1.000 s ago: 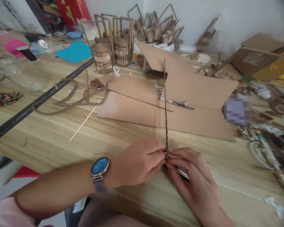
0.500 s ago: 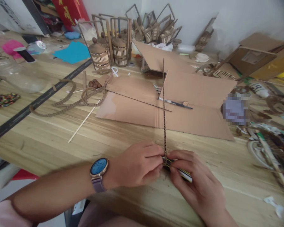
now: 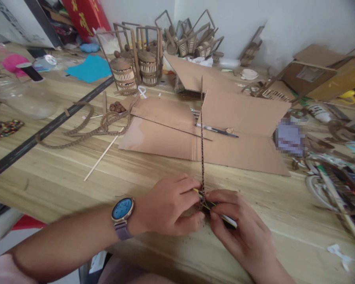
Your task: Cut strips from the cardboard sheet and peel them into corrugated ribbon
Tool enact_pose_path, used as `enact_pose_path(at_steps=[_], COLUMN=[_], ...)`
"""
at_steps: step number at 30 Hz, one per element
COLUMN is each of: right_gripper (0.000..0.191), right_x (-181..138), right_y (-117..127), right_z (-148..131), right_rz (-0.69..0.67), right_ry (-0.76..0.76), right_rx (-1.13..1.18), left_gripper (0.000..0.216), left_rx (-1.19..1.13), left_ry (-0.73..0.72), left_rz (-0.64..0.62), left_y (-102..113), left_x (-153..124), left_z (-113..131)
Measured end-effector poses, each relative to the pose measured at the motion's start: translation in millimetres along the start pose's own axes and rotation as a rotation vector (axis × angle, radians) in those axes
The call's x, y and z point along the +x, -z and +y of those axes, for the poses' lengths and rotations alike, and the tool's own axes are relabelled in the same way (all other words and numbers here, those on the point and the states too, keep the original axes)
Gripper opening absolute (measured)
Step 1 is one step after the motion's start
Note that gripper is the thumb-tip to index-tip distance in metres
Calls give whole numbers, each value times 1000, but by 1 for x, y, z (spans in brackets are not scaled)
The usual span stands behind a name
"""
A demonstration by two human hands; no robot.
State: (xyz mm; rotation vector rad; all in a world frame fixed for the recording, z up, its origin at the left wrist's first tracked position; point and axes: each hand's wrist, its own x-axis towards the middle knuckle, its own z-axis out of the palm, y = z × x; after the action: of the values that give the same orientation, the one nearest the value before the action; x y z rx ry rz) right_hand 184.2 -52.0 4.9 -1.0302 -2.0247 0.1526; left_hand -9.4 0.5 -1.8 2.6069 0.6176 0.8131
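My right hand (image 3: 242,228) is closed, thumb and fingers pinching a slim black tool with yellow edges (image 3: 229,221); its exact kind is unclear. A narrow corrugated cardboard strip (image 3: 202,157) extends away from my fingers, its near end meeting the tool. My left hand (image 3: 174,207), with a watch (image 3: 122,209) on the wrist, is curled at that near end. Its fingertips are at the strip and the tool's far tip, and the thumb sits slightly lower. The fingers partly hide the contact.
Beyond my hands lie cardboard sheets (image 3: 242,152) with a pen (image 3: 215,129) on top. Curled cardboard strips (image 3: 79,132) and a thin stick (image 3: 103,157) are to the left. Small lantern-like baskets (image 3: 124,75) stand at the back. Clutter with a white bottle (image 3: 319,113) fills the right.
My left fingers have loosened a little, with a gap now showing between thumb and fingers and more of the tool's tip visible. The view has shifted slightly.
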Motion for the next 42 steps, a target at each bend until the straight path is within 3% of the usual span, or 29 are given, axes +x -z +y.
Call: enact_pose_path(at_steps=[3,11,26,33,42], right_gripper=[21,21,17,20,18], right_x=[0,1,-4,-4,-9], right_y=[-2,-4,-1,-4,-11], right_z=[-2,-5,4,2,7], right_rz=[30,44,-29,-14,13], right_ry=[34,94,8,36,36], right_rx=[-29,-167,-76,-62,-97], left_gripper=[31,19,21,24,19], left_rx=[-1,-60,-179,-207,-283], left_ry=[47,92,71,201,198], left_rz=[34,84,59,13,110], left_y=[0,0,-1,-5,-4], left_x=[0,2,3,0,1], left_z=[1,6,4,3,9])
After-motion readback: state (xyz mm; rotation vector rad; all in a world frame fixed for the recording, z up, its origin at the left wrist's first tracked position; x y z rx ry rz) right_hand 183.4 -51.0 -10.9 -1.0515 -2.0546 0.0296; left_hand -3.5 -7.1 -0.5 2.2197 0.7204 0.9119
